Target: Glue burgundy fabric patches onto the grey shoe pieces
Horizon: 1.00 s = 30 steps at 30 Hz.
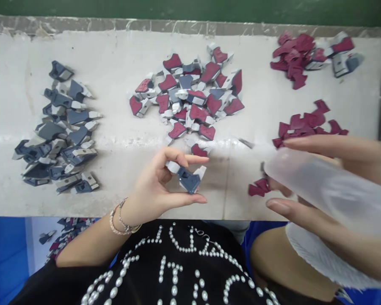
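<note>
My left hand (pixel 152 186) grips a small grey-blue and white plastic part (pixel 189 180) between thumb and fingers, its hollow side facing up. In my right hand (pixel 358 154), smeared by motion, lies a translucent squeeze bottle (pixel 333 186), its narrow dark tip (pixel 246 143) pointing left. Beneath that hand are a few loose maroon pieces (pixel 259 187). Just beyond my left hand, a part with a maroon face (pixel 199 150) rests on the table.
At left is a pile of grey-blue and white parts (pixel 52 131). Parts with maroon faces (pixel 193 101) are heaped in the middle. Maroon pieces lie in piles at the far right (pixel 294 55) and nearer right (pixel 305 123). More parts (pixel 71 231) sit below the white table's (pixel 114 186) front edge.
</note>
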Each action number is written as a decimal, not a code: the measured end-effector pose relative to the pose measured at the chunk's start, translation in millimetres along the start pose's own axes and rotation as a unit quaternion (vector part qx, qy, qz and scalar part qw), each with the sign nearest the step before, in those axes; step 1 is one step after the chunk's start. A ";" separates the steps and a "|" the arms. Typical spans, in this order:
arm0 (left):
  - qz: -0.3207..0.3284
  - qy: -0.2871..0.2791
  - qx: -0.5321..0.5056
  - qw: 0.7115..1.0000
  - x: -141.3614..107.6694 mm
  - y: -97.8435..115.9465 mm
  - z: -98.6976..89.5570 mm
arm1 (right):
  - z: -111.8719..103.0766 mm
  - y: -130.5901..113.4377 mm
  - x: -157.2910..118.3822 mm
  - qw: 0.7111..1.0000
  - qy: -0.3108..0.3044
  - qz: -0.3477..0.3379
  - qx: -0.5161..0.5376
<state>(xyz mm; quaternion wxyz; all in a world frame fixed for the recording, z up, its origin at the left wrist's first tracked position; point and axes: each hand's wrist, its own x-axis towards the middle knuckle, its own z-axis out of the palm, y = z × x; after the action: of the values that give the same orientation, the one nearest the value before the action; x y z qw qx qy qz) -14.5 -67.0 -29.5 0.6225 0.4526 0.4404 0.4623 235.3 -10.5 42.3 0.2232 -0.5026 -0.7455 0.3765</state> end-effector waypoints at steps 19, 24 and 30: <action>-0.026 0.059 0.152 0.986 1.8 2.5 -0.1 | 25.0 44.7 -0.1 0.993 -0.079 0.027 0.079; -0.025 0.054 0.127 0.990 2.6 0.2 0.3 | -14.7 64.4 -14.5 0.986 0.068 0.106 -0.109; -0.015 0.044 0.155 0.987 1.2 -3.1 -0.7 | -23.3 87.6 -8.8 0.972 0.079 0.137 -0.176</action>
<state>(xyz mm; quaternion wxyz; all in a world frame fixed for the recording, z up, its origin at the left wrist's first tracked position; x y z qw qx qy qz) -14.5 -66.2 -32.8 0.5316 0.5160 0.5402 0.3990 306.3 7.8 -11.8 0.1360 -0.6592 -0.7043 0.2256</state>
